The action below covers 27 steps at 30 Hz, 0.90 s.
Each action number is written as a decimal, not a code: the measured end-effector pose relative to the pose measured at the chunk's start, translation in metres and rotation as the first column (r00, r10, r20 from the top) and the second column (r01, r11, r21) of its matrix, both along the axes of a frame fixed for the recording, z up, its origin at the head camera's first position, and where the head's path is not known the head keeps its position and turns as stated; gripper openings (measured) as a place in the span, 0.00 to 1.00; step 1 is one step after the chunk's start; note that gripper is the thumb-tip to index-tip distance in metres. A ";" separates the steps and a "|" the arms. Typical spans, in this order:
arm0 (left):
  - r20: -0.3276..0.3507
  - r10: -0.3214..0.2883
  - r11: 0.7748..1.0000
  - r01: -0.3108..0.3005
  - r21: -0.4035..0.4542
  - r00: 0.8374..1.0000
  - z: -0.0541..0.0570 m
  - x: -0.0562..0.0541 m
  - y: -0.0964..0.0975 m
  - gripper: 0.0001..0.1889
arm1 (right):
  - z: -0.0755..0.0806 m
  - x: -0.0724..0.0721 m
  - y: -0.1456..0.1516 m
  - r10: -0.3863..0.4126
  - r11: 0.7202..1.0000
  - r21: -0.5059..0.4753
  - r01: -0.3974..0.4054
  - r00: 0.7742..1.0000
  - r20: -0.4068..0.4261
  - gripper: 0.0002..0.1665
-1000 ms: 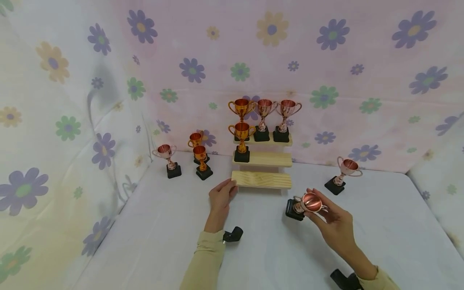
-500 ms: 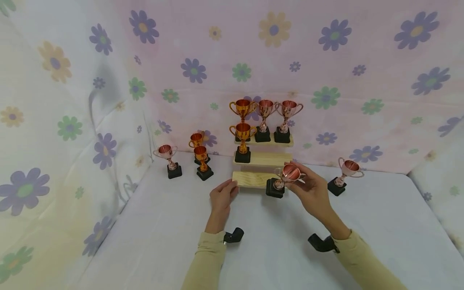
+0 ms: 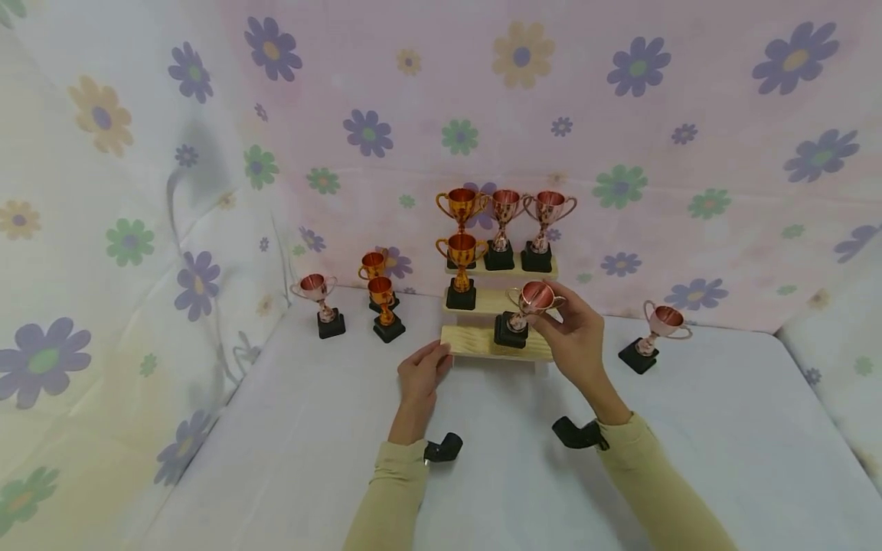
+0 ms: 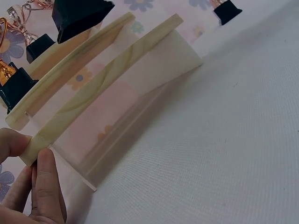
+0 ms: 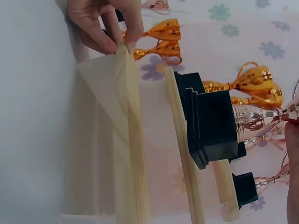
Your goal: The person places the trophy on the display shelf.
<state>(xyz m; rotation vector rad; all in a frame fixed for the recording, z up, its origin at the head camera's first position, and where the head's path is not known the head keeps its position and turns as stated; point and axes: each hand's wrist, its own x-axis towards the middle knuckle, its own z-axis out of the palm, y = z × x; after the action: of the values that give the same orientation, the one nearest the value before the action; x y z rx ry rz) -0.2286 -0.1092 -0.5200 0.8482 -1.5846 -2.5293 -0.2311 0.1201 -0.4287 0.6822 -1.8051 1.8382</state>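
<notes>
My left hand [image 3: 418,379] pinches the left end of the lowest wooden board [image 3: 475,340] of a three-step display stand, thumb on top and fingers beneath in the left wrist view. With my right hand [image 3: 577,340] I hold a rose-gold trophy cup [image 3: 537,297] by its bowl, slightly tilted. Its black base [image 4: 79,17] hangs above the lowest board, apart from it. On the middle board [image 3: 489,301], a gold trophy [image 3: 461,251] stands at the left end. The top board carries another gold trophy [image 3: 460,202] and two rose-gold trophies [image 3: 506,205] [image 3: 549,207].
Left of the stand, two gold trophies [image 3: 381,291] [image 3: 373,264] and a rose-gold trophy [image 3: 314,288] stand on the white cloth [image 3: 289,428]. A further rose-gold trophy [image 3: 665,320] stands at the right. Flowered fabric [image 3: 413,84] hangs behind.
My right hand has carried the rose-gold trophy from over the cloth at right, leftward and away from me, to above the lowest board. My left hand has stayed on the board's end.
</notes>
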 end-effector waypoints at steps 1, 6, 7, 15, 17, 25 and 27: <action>-0.003 -0.001 1.000 0.001 0.001 1.000 0.000 0.000 0.000 0.16 | 0.000 -0.004 -0.001 -0.011 1.000 -0.012 0.011 1.000 -0.001 0.34; -0.008 -0.001 1.000 0.001 0.000 1.000 0.000 0.001 0.000 0.16 | 0.004 -0.024 -0.007 -0.005 0.999 -0.037 0.004 1.000 -0.008 0.32; -0.008 0.000 1.000 0.000 -0.002 1.000 -0.001 0.001 0.000 0.16 | 0.006 -0.028 -0.008 0.007 0.999 -0.036 -0.007 1.000 -0.010 0.32; -0.006 -0.007 1.000 0.007 0.000 1.000 -0.002 -0.001 0.000 0.16 | 0.014 -0.058 -0.017 0.012 0.999 0.031 -0.013 1.000 0.026 0.30; -0.008 -0.010 1.000 0.010 -0.002 1.000 -0.002 0.000 0.000 0.16 | 0.017 -0.062 -0.020 -0.004 0.998 0.065 0.003 1.000 0.024 0.29; -0.015 0.000 1.000 0.000 0.000 1.000 -0.002 0.000 -0.001 0.16 | 0.039 -0.058 -0.031 0.009 0.992 0.128 -0.009 1.000 0.004 0.25; -0.017 -0.001 1.000 0.001 0.004 1.000 -0.002 0.000 -0.001 0.16 | 0.041 -0.058 -0.033 0.007 0.993 0.120 -0.009 1.000 0.015 0.25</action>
<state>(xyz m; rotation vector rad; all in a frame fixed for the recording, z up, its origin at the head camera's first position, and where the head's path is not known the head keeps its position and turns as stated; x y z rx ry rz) -0.2288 -0.1105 -0.5219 0.8240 -1.5764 -2.5339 -0.2889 0.0873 -0.3878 0.7224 -1.9372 1.7549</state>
